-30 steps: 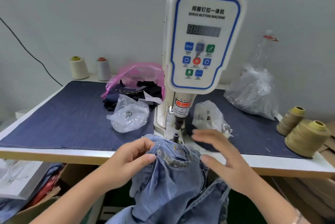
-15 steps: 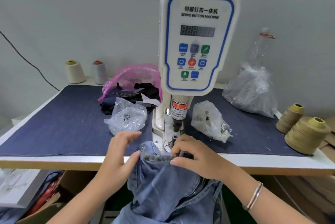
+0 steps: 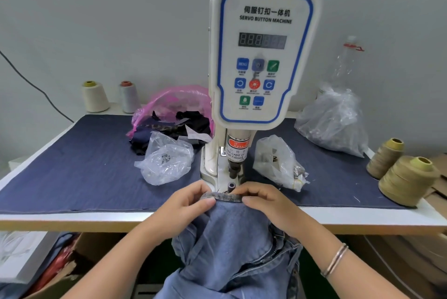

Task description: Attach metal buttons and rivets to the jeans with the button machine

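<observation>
- Since half a second ago the left hand (image 3: pixel 183 204) has gone from open fingers beside the cloth to a pinch on the waistband (image 3: pixel 221 196); the right hand (image 3: pixel 268 202) has stayed on the band
- Left hand, at 7 o'clock from the machine's lower die (image 3: pixel 231 185): thumb and curled fingers pinch the left end of the waistband
- Right hand, at 5 o'clock from the die: fingers curled, thumb tip pressed to the band's right end, pinching it
- The jeans (image 3: pixel 229 250) hang off the table's (image 3: pixel 72 220) near edge between both forearms; the waistband is stretched flat between the two hands, just at 6 o'clock of the die, under the punch (image 3: pixel 233 168)
- The button machine (image 3: pixel 263 57) stands at 12 o'clock from the hands, its display lit
- A clear bag (image 3: pixel 167 158) of small metal parts lies at 10 o'clock from the hands, another bag (image 3: pixel 278 163) at 2 o'clock
- Two tan thread cones (image 3: pixel 406 180) sit at 3 o'clock on the table's right edge
- A bracelet (image 3: pixel 335 260) circles the right wrist
</observation>
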Demonstrator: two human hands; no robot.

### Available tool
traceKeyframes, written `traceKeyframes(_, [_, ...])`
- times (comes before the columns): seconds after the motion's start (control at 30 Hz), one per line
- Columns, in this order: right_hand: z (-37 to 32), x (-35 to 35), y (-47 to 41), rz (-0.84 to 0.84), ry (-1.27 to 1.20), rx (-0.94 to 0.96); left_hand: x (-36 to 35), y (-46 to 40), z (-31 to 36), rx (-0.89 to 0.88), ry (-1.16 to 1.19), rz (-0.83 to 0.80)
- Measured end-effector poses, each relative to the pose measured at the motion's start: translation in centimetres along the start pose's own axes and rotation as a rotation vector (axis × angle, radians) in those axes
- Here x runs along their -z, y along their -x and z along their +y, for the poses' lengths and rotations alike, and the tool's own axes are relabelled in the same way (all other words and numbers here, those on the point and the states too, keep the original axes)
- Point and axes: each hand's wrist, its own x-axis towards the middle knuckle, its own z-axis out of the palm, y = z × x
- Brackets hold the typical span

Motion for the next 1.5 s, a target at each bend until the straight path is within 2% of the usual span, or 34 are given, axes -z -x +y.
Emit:
traceKeyframes(0.13, [1.2, 0.5, -0.8, 0.110, -0.049, -0.030, 0.3, -1.9, -0.5, 0.049, 0.132, -0.051])
traceKeyframes(0.27, [2.0, 0.2, -1.9, 0.195, 0.007, 0.012, 0.5, -2.9, -1.0, 0.069, 0.217, -0.021])
traceKeyframes(0.5, [3.5, 0.3, -1.1, 0.180, -0.008, 0.055, 0.6, -3.0, -2.2, 0.095, 0.378, 0.005])
traceKeyframes(0.63, [3.7, 0.2, -0.5, 0.271, 0.048, 0.075, 0.8, -2.7, -2.4, 0.094, 0.420, -0.010])
traceKeyframes(0.7, [3.5, -0.4, -0.4, 0.373, 0.188, 0.165, 1.1, -2.7, -2.6, 0.099, 0.426, 0.001])
traceKeyframes(0.83, [3.3, -1.8, -1.2, 0.509, 0.431, 0.476, 1.5, -2.6, -3.0, 0.117, 0.452, 0.033])
traceKeyframes(1.0, [4.4, -2.0, -1.0, 0.593, 0.482, 0.488, 1.3, -2.6, -3.3, 0.101, 0.412, 0.068])
traceKeyframes(1.1, [4.9, -1.8, -0.2, 0.541, 0.447, 0.413, 1.0, -2.4, -3.3, 0.070, 0.378, 0.062])
traceKeyframes(1.13, [4.7, -1.5, 0.1, 0.507, 0.352, 0.347, 0.9, -2.3, -3.2, 0.055, 0.359, 0.067])
traceKeyframes(1.23, [3.5, 0.0, 0.6, 0.349, -0.212, 0.089, 0.5, -1.9, -2.9, -0.021, 0.260, 0.088])
traceKeyframes(1.27, [3.0, 1.0, 0.7, 0.273, -0.260, 0.044, 0.4, -1.8, -2.6, -0.051, 0.220, 0.089])
traceKeyframes(1.4, [0.8, 2.4, 0.8, -0.131, -0.134, -0.101, 0.4, -1.4, -1.8, -0.093, 0.170, 0.069])
traceKeyframes(1.5, [0.3, 1.6, 0.5, -0.138, -0.032, -0.146, 0.3, -1.1, -1.5, -0.092, 0.146, 0.095])
